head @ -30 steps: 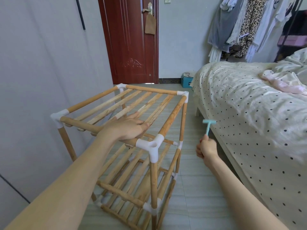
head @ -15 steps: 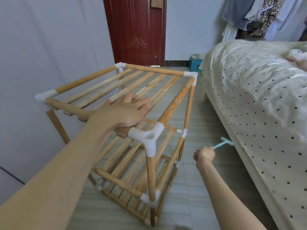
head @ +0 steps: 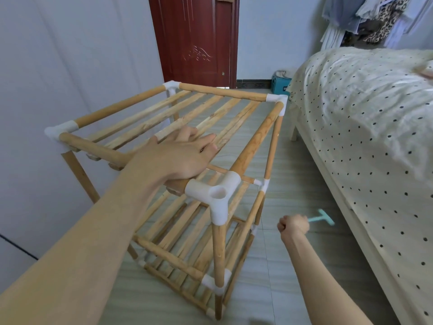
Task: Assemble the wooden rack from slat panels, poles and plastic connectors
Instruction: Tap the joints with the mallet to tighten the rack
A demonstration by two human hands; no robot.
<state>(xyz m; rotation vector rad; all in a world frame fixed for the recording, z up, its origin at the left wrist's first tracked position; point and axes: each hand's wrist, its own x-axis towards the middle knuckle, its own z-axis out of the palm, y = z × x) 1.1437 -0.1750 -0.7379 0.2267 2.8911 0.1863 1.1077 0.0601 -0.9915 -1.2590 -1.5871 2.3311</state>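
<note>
The wooden rack [head: 253,146] stands on the floor with three slat tiers joined by poles and white plastic connectors. A white corner connector [head: 216,195] with an open socket sits at the near top corner. My left hand [head: 180,158] lies flat on the near top pole and the slats, fingers straight. Low and to the right of the rack, my right hand [head: 293,225] grips the handle of a small teal plastic hammer [head: 324,218], whose head points toward the bed.
A bed [head: 365,127] with a dotted cover runs along the right. A grey wall [head: 77,73] is close on the left. A dark red door [head: 194,38] and a teal box [head: 280,84] stand beyond the rack. Clothes [head: 375,19] hang at the far right.
My right hand has dropped with the hammer from beside the top tier to near the floor, the hammer tilting toward the bed. The view has tilted down. The left hand stays on the rack.
</note>
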